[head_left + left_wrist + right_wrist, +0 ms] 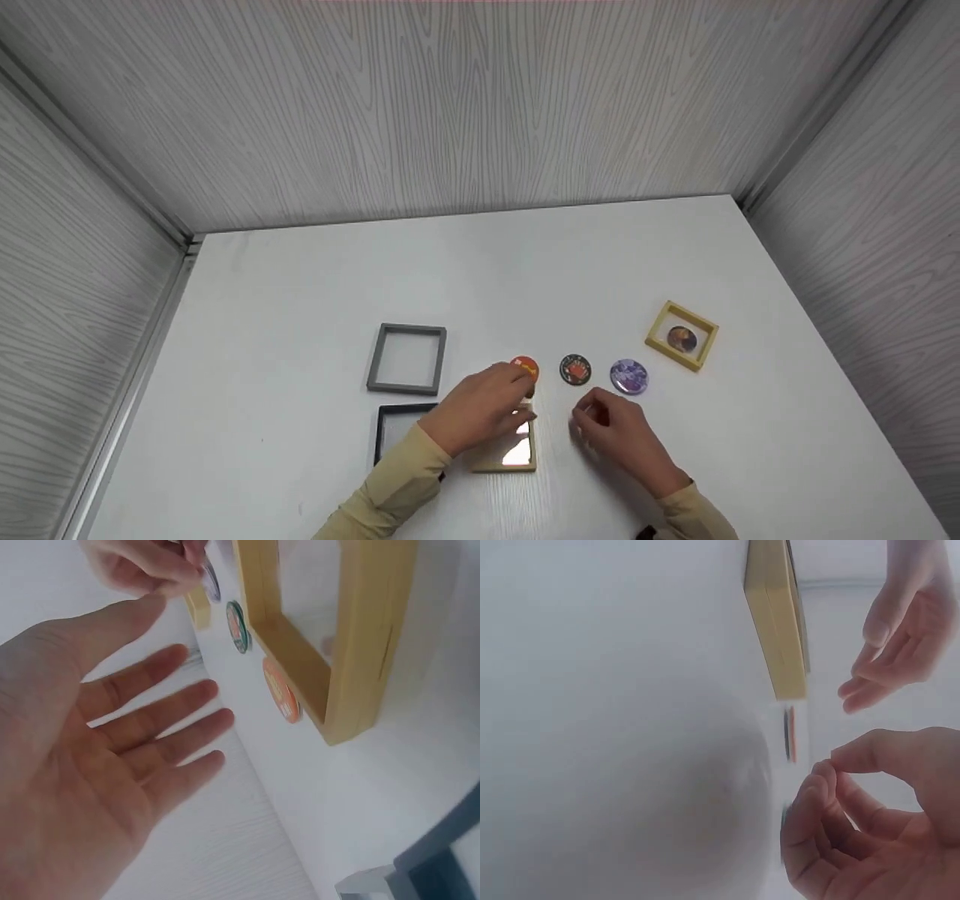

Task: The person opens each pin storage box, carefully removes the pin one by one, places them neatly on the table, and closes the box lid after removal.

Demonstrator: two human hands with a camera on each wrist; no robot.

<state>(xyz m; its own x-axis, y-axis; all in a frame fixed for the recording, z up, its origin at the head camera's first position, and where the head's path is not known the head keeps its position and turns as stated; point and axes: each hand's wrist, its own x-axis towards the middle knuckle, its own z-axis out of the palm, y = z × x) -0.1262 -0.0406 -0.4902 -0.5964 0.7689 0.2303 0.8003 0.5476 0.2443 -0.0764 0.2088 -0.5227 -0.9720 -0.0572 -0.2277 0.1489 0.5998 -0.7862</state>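
Observation:
My left hand [484, 409] is held over a yellow square frame [504, 470] with a clear, glossy middle. Its fingers are spread and extended in the left wrist view, and nothing lies in the palm. Just beyond those fingers is an orange round badge [523, 362], partly covered by them in the head view. My right hand [619, 435] is to the right of that frame, fingers curled and thumb meeting the fingertips [821, 772]; no object shows between them. Close above it lie a black badge with a red design [575, 370] and a purple-and-white badge [628, 376].
A grey square frame [403, 388] lies to the left, with a black frame [405, 409] below it, partly hidden by my left arm. At the right, a smaller yellow frame [673, 355] encloses a dark round badge [682, 339]. Grained panels [480, 112] surround the white table.

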